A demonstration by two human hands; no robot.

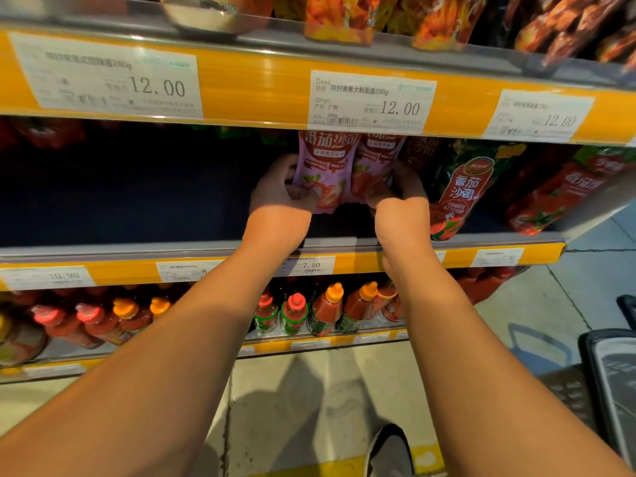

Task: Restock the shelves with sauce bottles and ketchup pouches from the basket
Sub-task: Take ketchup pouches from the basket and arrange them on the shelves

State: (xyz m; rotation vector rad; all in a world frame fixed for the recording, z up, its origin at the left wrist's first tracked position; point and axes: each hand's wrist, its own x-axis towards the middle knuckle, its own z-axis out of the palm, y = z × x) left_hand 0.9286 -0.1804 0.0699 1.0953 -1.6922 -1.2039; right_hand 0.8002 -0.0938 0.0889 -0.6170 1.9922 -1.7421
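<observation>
Middle shelf (103, 249), left half: dark and bare of stock as far as the view shows; price strip below it

Left hand (280, 189): grip closed round the lower left edge of a pink ketchup pouch (321, 170), fingers curled on its face, thumb side behind

Right hand (401, 197): grip pinching the lower part of a second pink pouch (373, 166), touching the first; its fingertips are hidden behind the pack

Both pouches upright, tops tucked under the upper shelf's yellow price rail (258, 87), bases seemingly just above the shelf floor; cannot tell if they rest on it

Step in hand, as I judge it: seating the pair side by side. Best done by lowering the bases flat, faces forward, then pressing them back so they stand unaided before letting go

In the way: dark green tomato ketchup pouch (457, 191) just right of the right hand, leaning; a nudge could tip it. Red pouches (554, 197) further right

Lower shelf: sauce bottles (323, 313) with orange and red caps. Basket (609, 383) on the floor at far right, contents unclear
</observation>
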